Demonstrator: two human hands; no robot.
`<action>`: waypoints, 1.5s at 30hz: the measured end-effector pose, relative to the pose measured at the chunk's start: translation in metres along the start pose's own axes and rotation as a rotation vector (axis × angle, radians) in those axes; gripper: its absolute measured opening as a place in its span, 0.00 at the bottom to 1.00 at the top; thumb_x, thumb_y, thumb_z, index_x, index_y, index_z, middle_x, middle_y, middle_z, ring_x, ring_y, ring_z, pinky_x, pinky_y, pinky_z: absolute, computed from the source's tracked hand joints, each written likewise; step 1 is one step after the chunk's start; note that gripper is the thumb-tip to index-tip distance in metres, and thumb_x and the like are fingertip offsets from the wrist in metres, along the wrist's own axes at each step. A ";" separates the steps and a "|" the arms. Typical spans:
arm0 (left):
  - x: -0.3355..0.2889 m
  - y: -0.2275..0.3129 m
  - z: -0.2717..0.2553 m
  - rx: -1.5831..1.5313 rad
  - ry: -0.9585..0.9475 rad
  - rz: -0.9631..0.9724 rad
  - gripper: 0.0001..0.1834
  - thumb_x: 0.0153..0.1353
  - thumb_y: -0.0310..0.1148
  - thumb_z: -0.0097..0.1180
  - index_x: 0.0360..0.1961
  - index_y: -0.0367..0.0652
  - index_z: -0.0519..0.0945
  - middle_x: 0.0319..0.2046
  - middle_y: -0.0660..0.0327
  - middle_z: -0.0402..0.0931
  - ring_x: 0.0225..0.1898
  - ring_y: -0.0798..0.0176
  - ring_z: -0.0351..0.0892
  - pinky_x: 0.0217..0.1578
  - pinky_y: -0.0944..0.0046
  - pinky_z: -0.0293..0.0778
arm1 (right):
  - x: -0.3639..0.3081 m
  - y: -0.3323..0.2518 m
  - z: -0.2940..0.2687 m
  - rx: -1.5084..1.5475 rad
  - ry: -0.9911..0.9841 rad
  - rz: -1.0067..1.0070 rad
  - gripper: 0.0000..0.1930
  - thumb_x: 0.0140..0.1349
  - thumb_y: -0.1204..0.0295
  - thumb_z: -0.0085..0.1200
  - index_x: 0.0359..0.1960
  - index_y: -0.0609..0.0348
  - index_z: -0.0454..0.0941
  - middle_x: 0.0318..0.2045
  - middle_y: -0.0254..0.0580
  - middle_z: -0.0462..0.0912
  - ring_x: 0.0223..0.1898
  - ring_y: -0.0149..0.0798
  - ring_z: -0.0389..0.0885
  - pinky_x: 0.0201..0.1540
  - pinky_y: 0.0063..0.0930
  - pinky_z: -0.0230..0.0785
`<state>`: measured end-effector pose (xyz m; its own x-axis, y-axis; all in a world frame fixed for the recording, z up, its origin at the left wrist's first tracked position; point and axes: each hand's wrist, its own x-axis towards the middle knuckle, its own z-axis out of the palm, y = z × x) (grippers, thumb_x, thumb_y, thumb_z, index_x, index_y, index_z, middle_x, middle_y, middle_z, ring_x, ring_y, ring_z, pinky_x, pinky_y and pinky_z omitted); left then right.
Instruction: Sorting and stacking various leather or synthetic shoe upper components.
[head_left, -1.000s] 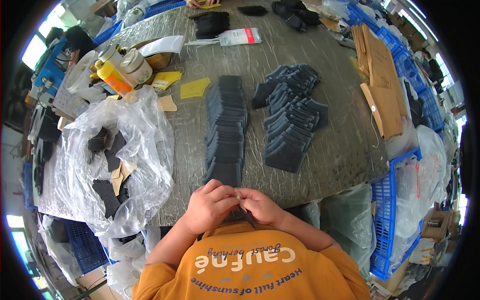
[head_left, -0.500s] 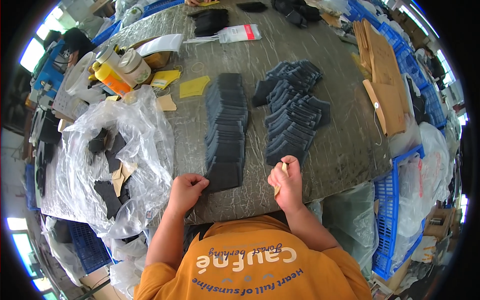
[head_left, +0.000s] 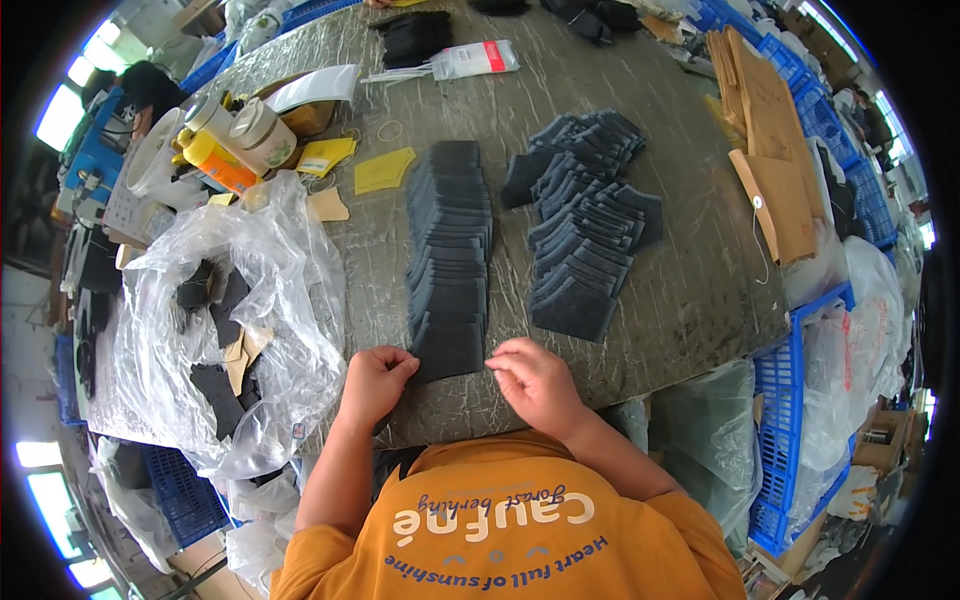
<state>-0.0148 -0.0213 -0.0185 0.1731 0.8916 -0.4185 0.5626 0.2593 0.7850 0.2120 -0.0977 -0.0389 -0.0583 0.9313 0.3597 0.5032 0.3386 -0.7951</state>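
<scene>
A long column of overlapping dark grey fabric pieces [head_left: 447,240] runs away from me along the table. My left hand [head_left: 378,382] is closed, thumb and forefinger pinching the left corner of the nearest piece [head_left: 450,347]. At that piece's right edge is my right hand [head_left: 535,385], its fingers drawn together in a pinch; whatever they hold is hidden. To the right lies a second group of overlapping dark fabric pieces [head_left: 585,225], fanned out unevenly, with neither hand touching it.
A clear plastic bag [head_left: 310,260] with dark scraps lies at left. Behind it stand bottles and jars [head_left: 262,130]. Yellow cards [head_left: 384,170] and a small packet [head_left: 475,60] are farther off. Brown paper [head_left: 780,210] and a blue crate [head_left: 775,430] border the right side.
My right hand has moved left from the right-hand group to the nearest piece of the column. The tan strip it held no longer shows. The left hand stays at its corner.
</scene>
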 end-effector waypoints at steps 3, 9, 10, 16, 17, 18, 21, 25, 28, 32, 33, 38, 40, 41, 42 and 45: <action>0.001 -0.003 0.000 0.023 0.012 0.016 0.08 0.53 0.29 0.60 0.28 0.33 0.81 0.17 0.63 0.75 0.19 0.73 0.71 0.23 0.69 0.68 | 0.004 -0.008 0.003 -0.266 -0.108 -0.159 0.14 0.52 0.76 0.57 0.42 0.58 0.78 0.48 0.35 0.77 0.32 0.36 0.77 0.34 0.29 0.73; 0.002 0.003 0.002 0.102 0.033 0.037 0.09 0.52 0.31 0.61 0.28 0.34 0.82 0.18 0.57 0.78 0.21 0.68 0.74 0.26 0.66 0.70 | -0.001 -0.003 0.012 -0.490 -0.241 -0.129 0.20 0.51 0.74 0.53 0.50 0.54 0.78 0.57 0.33 0.72 0.29 0.34 0.73 0.32 0.28 0.71; 0.002 0.003 0.002 0.130 0.037 0.049 0.09 0.52 0.32 0.61 0.28 0.34 0.82 0.19 0.54 0.78 0.21 0.66 0.75 0.27 0.65 0.70 | -0.002 -0.002 0.013 -0.519 -0.246 -0.142 0.22 0.50 0.74 0.50 0.51 0.55 0.77 0.58 0.35 0.71 0.29 0.35 0.72 0.31 0.29 0.70; 0.000 0.011 0.001 0.371 0.076 0.103 0.13 0.49 0.38 0.64 0.24 0.38 0.81 0.20 0.50 0.78 0.24 0.50 0.78 0.29 0.58 0.73 | 0.001 -0.011 0.014 -0.642 -0.283 -0.104 0.21 0.50 0.75 0.51 0.49 0.51 0.79 0.58 0.30 0.71 0.27 0.34 0.71 0.30 0.29 0.69; 0.002 0.013 -0.002 0.370 0.079 0.103 0.13 0.49 0.38 0.64 0.24 0.38 0.81 0.20 0.50 0.78 0.24 0.50 0.78 0.29 0.58 0.73 | 0.001 -0.011 0.015 -0.642 -0.284 -0.107 0.21 0.50 0.75 0.51 0.49 0.51 0.79 0.58 0.30 0.71 0.27 0.34 0.71 0.30 0.29 0.69; 0.006 0.015 -0.007 0.492 0.057 0.060 0.13 0.48 0.39 0.64 0.24 0.38 0.80 0.20 0.50 0.78 0.25 0.49 0.78 0.29 0.56 0.73 | 0.002 -0.010 0.015 -0.641 -0.283 -0.105 0.20 0.51 0.74 0.52 0.48 0.51 0.79 0.56 0.30 0.72 0.28 0.34 0.72 0.31 0.29 0.70; 0.004 0.009 -0.019 0.612 0.048 0.061 0.13 0.47 0.38 0.64 0.23 0.37 0.79 0.19 0.51 0.77 0.24 0.48 0.77 0.29 0.56 0.72 | 0.005 -0.009 0.017 -0.601 -0.274 -0.091 0.16 0.52 0.72 0.55 0.45 0.52 0.80 0.54 0.31 0.73 0.29 0.35 0.75 0.30 0.30 0.70; -0.006 -0.010 -0.032 0.435 0.151 0.097 0.13 0.48 0.36 0.63 0.27 0.35 0.79 0.20 0.51 0.76 0.22 0.51 0.75 0.28 0.58 0.71 | 0.020 -0.003 0.023 -0.433 -0.267 -0.068 0.11 0.52 0.66 0.60 0.35 0.55 0.76 0.41 0.37 0.75 0.29 0.40 0.77 0.28 0.34 0.70; -0.010 -0.020 -0.037 0.349 0.179 0.119 0.11 0.50 0.33 0.61 0.29 0.35 0.79 0.20 0.53 0.77 0.22 0.57 0.75 0.28 0.61 0.71 | 0.041 -0.005 0.028 -0.408 -0.211 0.086 0.16 0.48 0.68 0.64 0.34 0.56 0.71 0.37 0.39 0.72 0.29 0.43 0.78 0.28 0.37 0.71; -0.014 -0.020 -0.035 0.246 0.196 0.120 0.09 0.52 0.31 0.58 0.29 0.35 0.78 0.20 0.57 0.76 0.22 0.65 0.74 0.27 0.64 0.70 | 0.047 -0.004 0.028 -0.368 -0.246 0.177 0.20 0.47 0.69 0.66 0.39 0.57 0.69 0.39 0.41 0.70 0.29 0.46 0.78 0.30 0.38 0.71; -0.014 -0.018 -0.034 0.212 0.196 0.111 0.08 0.53 0.31 0.58 0.29 0.35 0.78 0.20 0.58 0.76 0.22 0.67 0.73 0.26 0.65 0.69 | 0.048 -0.003 0.028 -0.320 -0.225 0.198 0.19 0.48 0.70 0.65 0.37 0.58 0.69 0.37 0.42 0.72 0.30 0.48 0.78 0.31 0.38 0.71; -0.005 -0.003 -0.023 0.068 0.140 0.102 0.06 0.54 0.29 0.56 0.29 0.35 0.78 0.20 0.60 0.76 0.23 0.71 0.71 0.27 0.68 0.68 | 0.031 0.004 0.012 0.102 -0.011 0.358 0.13 0.50 0.77 0.63 0.31 0.63 0.68 0.21 0.41 0.74 0.24 0.34 0.72 0.29 0.28 0.65; 0.000 0.004 -0.015 0.046 0.117 0.129 0.06 0.54 0.28 0.56 0.30 0.35 0.79 0.22 0.58 0.77 0.25 0.67 0.74 0.29 0.66 0.70 | 0.023 -0.004 -0.013 0.145 -0.058 0.428 0.11 0.52 0.76 0.62 0.32 0.64 0.70 0.23 0.44 0.76 0.26 0.37 0.75 0.30 0.29 0.67; 0.002 0.011 -0.009 0.041 0.104 0.138 0.06 0.54 0.28 0.56 0.30 0.35 0.79 0.22 0.58 0.77 0.25 0.67 0.74 0.29 0.66 0.70 | 0.018 -0.006 -0.026 0.197 -0.112 0.495 0.10 0.54 0.75 0.60 0.34 0.65 0.73 0.26 0.47 0.78 0.29 0.40 0.79 0.32 0.29 0.69; 0.002 0.021 -0.002 0.134 0.108 0.287 0.06 0.54 0.28 0.56 0.31 0.37 0.80 0.24 0.55 0.78 0.26 0.59 0.76 0.30 0.62 0.71 | 0.011 -0.008 -0.039 0.253 -0.140 0.507 0.08 0.54 0.76 0.58 0.34 0.65 0.74 0.25 0.46 0.78 0.27 0.38 0.77 0.32 0.29 0.68; 0.013 0.051 0.033 0.300 0.041 0.571 0.07 0.53 0.33 0.59 0.32 0.41 0.81 0.31 0.53 0.78 0.33 0.47 0.78 0.34 0.55 0.73 | -0.017 -0.005 -0.071 0.123 -0.174 0.499 0.08 0.55 0.75 0.57 0.34 0.64 0.74 0.25 0.46 0.78 0.28 0.40 0.77 0.33 0.29 0.67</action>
<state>0.0432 -0.0088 0.0008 0.4843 0.8735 0.0498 0.5938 -0.3700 0.7145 0.2714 -0.1244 -0.0066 0.0153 0.9879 -0.1541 0.4025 -0.1472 -0.9035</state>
